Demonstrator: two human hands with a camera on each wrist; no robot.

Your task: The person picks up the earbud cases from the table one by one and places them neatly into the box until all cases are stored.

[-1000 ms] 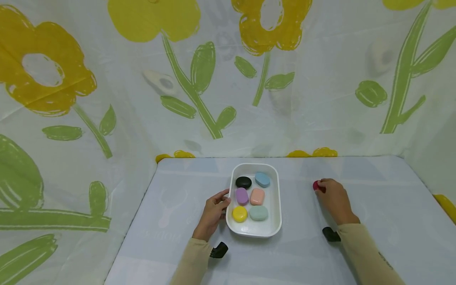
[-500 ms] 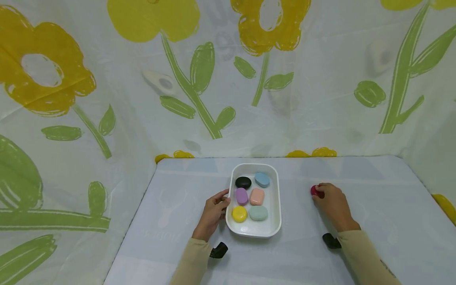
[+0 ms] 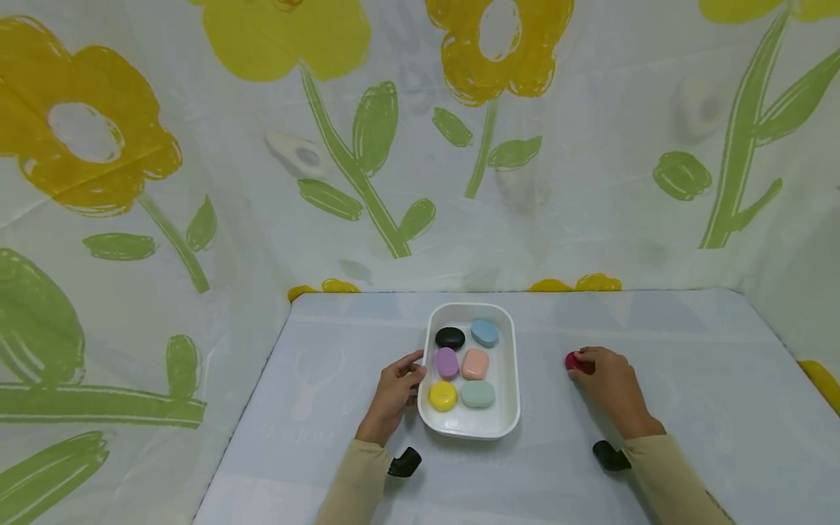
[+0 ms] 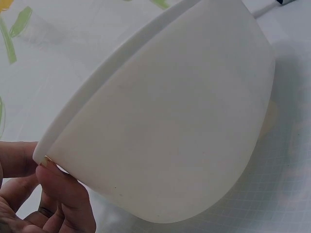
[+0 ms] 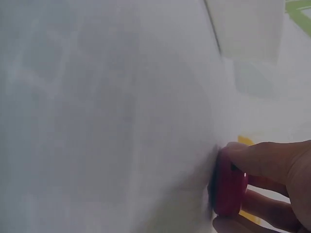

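My left hand [image 3: 391, 397] holds the left rim of a white rectangular tray [image 3: 516, 408]. In the left wrist view the thumb and a finger pinch the edge of the tray [image 4: 160, 121]. Inside it lie several soap bars: a black one [image 3: 450, 337], a blue one [image 3: 485, 333], a purple one [image 3: 447, 362], a pink one [image 3: 475, 364], a yellow one [image 3: 442, 396] and a pale green one [image 3: 477, 394]. To the right, my right hand [image 3: 612, 386] pinches a red soap bar [image 3: 573, 361]. The right wrist view has this red bar [image 5: 229, 182] standing on edge against the table, between thumb and fingers.
A pale table [image 3: 315, 452] lies under everything. Beyond its back edge hangs a white cloth [image 3: 590, 182] printed with flowers, which also rises at the sides. Black wrist mounts [image 3: 405, 462] stick out by both sleeves.
My right hand, with the red soap bar in its fingers, has moved a little nearer to me and to the left. The left hand and the tray stay where they were.
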